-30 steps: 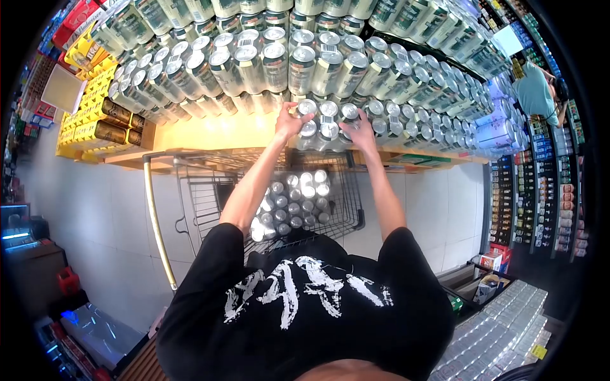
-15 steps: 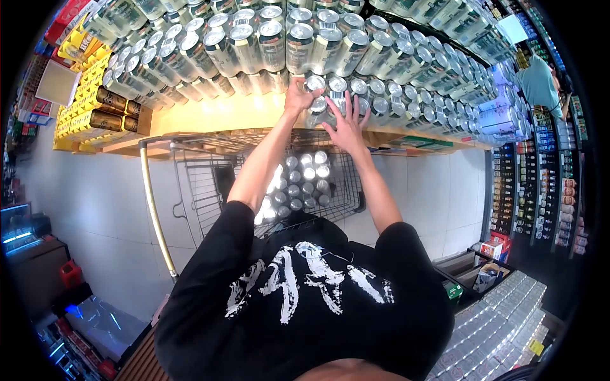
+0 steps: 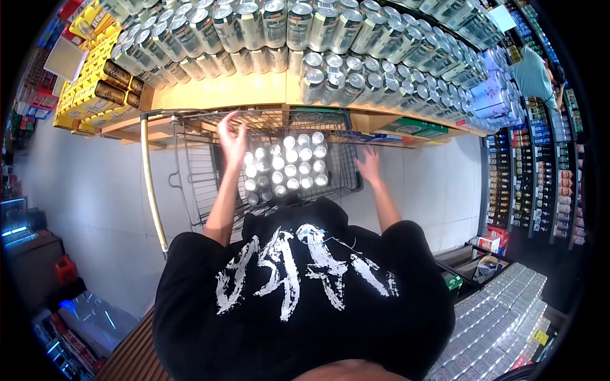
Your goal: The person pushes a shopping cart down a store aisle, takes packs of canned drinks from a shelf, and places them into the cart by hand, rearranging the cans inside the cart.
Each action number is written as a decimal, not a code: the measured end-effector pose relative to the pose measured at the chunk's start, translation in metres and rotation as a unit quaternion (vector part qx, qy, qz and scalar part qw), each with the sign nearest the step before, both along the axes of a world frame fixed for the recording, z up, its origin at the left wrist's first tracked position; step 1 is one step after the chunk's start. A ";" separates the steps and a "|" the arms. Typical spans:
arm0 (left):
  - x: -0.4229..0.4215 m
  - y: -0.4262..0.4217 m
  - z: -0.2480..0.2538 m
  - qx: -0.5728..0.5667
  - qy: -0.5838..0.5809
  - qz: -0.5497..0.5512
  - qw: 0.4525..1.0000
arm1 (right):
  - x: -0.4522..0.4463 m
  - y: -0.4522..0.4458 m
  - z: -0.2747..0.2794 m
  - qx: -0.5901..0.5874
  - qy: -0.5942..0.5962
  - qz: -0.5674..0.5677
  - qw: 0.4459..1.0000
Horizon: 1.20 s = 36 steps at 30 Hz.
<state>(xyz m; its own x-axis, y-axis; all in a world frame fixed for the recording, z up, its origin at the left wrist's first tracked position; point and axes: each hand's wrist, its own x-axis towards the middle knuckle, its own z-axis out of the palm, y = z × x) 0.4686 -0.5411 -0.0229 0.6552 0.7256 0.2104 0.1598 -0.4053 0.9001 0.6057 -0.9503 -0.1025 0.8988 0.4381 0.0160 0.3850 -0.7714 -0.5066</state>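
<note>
Several packed cans with bright silver tops (image 3: pixel 291 166) sit in a wire shopping cart (image 3: pixel 198 171). My left hand (image 3: pixel 232 136) is over the cart, just left of those cans, with its fingers curved apart and nothing in them. To the right, my right hand (image 3: pixel 368 164) is near the cart's right end, fingers spread and empty. Beyond the cart, a wrapped pack of cans (image 3: pixel 323 87) stands at the front edge of the wooden shelf (image 3: pixel 216 95), touched by neither hand. Taller rows of green and pale cans (image 3: pixel 273 28) rise behind it.
Yellow can packs (image 3: pixel 105 95) stand at the shelf's left end, purple-white packs (image 3: pixel 492 95) at its right. A person in a light green top (image 3: pixel 532 75) is at the far right. Stacked silver packs (image 3: pixel 492 324) lie lower right. A pale bar (image 3: pixel 147 184) edges the cart's left.
Both hands have left the cans at the shelf edge and come back toward me, moving apart over the cart. The view has shifted, and more of the cans in the cart shows.
</note>
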 end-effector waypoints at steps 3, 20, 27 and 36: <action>-0.074 0.062 0.025 0.214 0.010 0.146 0.966 | -0.038 -0.069 -0.085 -0.075 0.236 -0.030 0.968; -0.217 0.169 0.020 0.168 0.365 0.253 0.880 | -0.093 -0.047 -0.108 -0.018 0.317 -0.076 0.945; -0.246 0.153 0.023 0.159 0.351 0.284 0.878 | -0.112 -0.039 -0.060 -0.080 0.284 0.017 0.955; -0.288 0.127 0.022 0.175 0.379 0.306 0.856 | -0.112 -0.074 -0.132 -0.083 0.281 0.084 0.952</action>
<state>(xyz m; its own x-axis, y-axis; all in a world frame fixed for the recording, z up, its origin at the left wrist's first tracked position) 0.1805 -0.4138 -0.0013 0.2200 0.9609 0.1680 0.9224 -0.2610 0.2848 0.4937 -1.0242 -0.2350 0.6618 0.5309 -0.5293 0.2133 -0.8102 -0.5460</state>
